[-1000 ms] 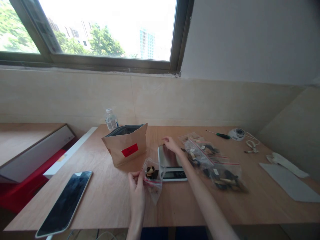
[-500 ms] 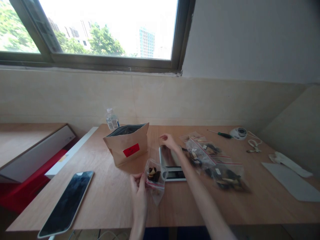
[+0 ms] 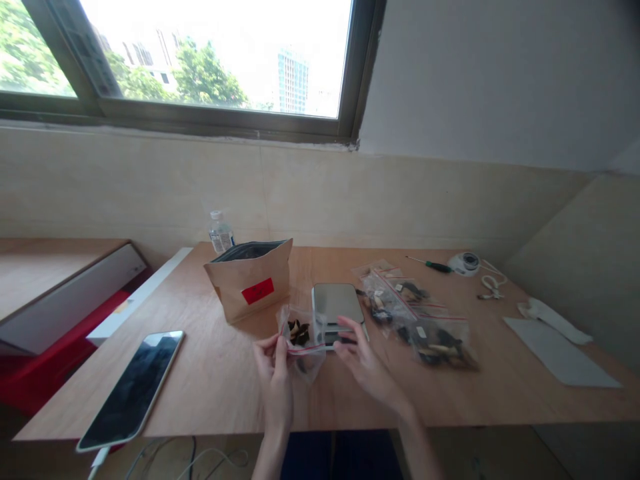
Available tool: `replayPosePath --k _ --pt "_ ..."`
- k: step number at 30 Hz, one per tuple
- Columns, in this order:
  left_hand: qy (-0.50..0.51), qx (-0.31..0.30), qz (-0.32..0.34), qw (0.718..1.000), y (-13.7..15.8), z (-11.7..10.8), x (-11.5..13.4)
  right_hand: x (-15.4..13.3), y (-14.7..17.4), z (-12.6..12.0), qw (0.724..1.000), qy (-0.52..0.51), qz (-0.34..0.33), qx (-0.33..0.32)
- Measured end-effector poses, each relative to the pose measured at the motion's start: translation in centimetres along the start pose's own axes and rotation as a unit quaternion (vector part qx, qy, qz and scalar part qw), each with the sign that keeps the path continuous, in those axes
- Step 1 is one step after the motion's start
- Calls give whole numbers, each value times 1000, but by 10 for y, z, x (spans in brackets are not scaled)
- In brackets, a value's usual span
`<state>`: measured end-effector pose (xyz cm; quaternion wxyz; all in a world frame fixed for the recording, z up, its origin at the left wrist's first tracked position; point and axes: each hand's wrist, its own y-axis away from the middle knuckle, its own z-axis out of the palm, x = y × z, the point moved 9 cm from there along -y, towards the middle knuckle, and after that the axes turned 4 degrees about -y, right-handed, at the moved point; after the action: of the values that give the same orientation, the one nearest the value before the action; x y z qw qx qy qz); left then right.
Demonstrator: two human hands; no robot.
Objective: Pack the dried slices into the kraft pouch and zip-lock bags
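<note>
My left hand [image 3: 276, 377] is closed on the left edge of a small clear zip bag [image 3: 306, 357], thumb against fingers. Dark and pale dried pieces, perhaps sliced mushrooms, lie inside the bag. To its right is a flat digital kitchen scale [image 3: 339, 303] with a bare metal plate. My right hand [image 3: 373, 373] hovers at the scale's front edge, fingers apart and holding nothing; it partly hides the display, and I cannot tell if it touches. Behind the zip bag stands an open brown paper pouch [image 3: 250, 283] with a red label.
Several filled zip bags [image 3: 440, 340] lie right of the scale. Farther right are a green-handled screwdriver [image 3: 437, 267], a white camera [image 3: 466, 263] with its cable, and a white sheet [image 3: 557, 353]. A tablet [image 3: 133, 390] lies front left; a plastic bottle [image 3: 221, 233] stands behind the pouch.
My right hand has drawn back from above the far side of the scale to its front edge, uncovering the plate. My left hand still holds the zip bag. The view has shifted slightly.
</note>
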<state>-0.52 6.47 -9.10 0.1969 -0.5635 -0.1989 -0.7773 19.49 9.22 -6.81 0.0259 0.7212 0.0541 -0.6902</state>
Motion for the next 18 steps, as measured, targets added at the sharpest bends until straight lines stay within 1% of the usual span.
replayPosePath --k 1,3,5,7,8,9,11,12,13,15,18 --pt "8 0 2 1000 5 2 1 8 4 11 1000 -22 5 -17" --pt "22 -13 -2 1000 16 9 1 13 9 29 997 -70 -9 -39" --pt "31 -47 -7 998 27 17 1 10 9 36 995 -94 -34 -27" --pt "25 -74 2 997 34 19 1 8 6 32 995 -93 -44 9" --pt "12 -69 15 997 35 15 2 9 5 28 994 -97 -41 29" --pt "-10 -50 31 998 34 9 4 12 4 22 992 -109 -35 55" --pt "-68 8 54 996 28 -9 7 23 6 6 981 -150 -24 119" --pt "-92 28 57 994 23 -15 8 29 8 0 974 -170 -19 147" --pt "-109 33 54 992 18 -18 10 35 10 -5 968 -186 -15 168" --pt "-115 2 44 992 7 -15 13 44 14 -6 961 -211 -5 181" --pt "-97 -100 30 990 -3 6 16 50 16 3 962 -235 3 140"
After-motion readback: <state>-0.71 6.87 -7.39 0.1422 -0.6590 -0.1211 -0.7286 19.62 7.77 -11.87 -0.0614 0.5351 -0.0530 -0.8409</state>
